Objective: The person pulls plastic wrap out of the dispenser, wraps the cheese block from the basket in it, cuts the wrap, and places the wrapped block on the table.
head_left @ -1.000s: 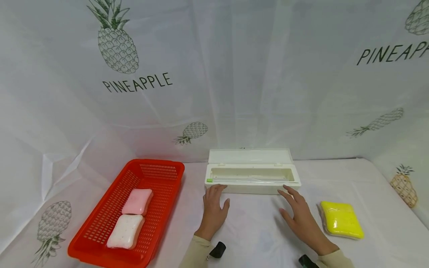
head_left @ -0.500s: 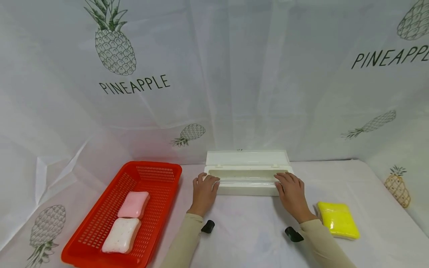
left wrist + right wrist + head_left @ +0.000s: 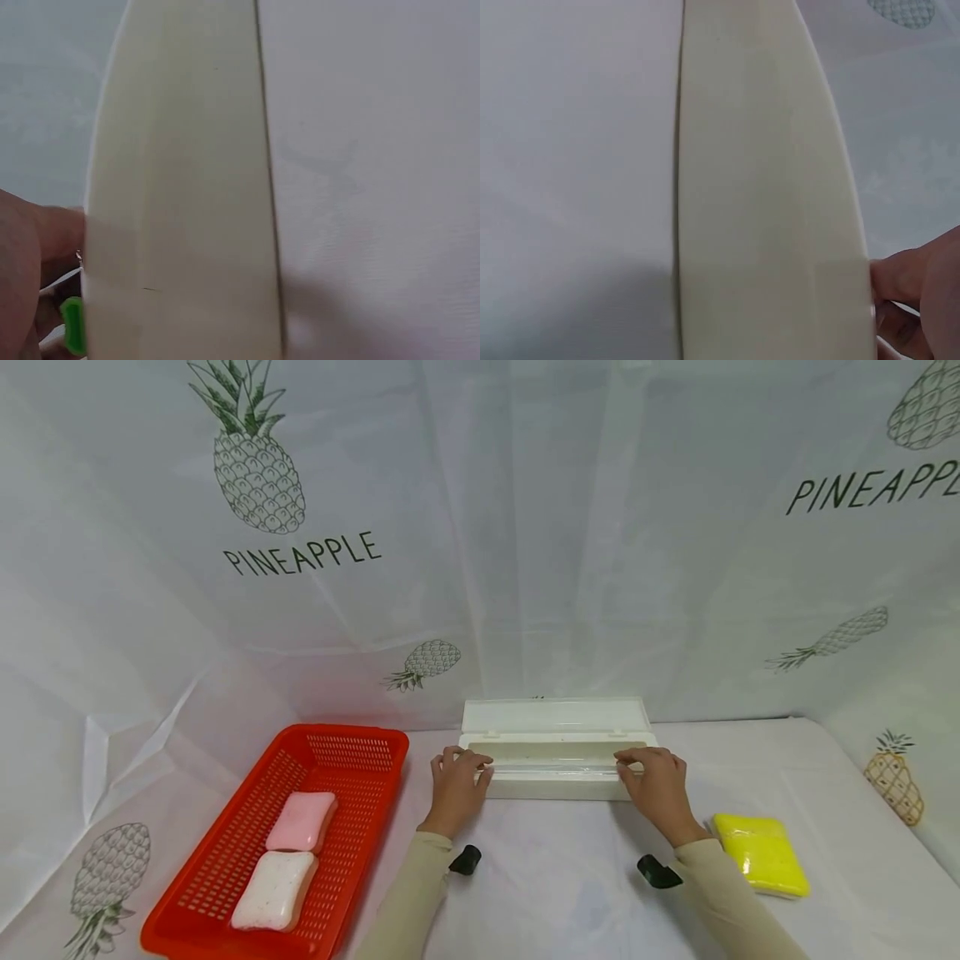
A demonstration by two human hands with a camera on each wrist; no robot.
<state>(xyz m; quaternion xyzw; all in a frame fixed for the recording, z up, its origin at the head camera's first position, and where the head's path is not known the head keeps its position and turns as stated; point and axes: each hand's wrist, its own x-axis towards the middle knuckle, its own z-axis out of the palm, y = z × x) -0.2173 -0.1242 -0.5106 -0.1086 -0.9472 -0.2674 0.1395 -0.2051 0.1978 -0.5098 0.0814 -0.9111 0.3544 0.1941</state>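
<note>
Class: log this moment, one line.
left hand: at box, left end; right hand: at box, right end; lid: open; basket: pink block, white block

Plain beige left sleeve (image 3: pixel 408 893), matching right sleeve (image 3: pixel 738 902) — both long, lightly creased, reaching the wrists, a small black fitting (image 3: pixel 466 860) beside the left cuff, another black fitting (image 3: pixel 658 872) beside the right cuff — bare left hand (image 3: pixel 455 792), bare right hand (image 3: pixel 660 795).

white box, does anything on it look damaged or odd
The left wrist view shows a thin dark mark on the front of the white box, odd against the plain surface; scratch or hair, I can't tell.
</note>
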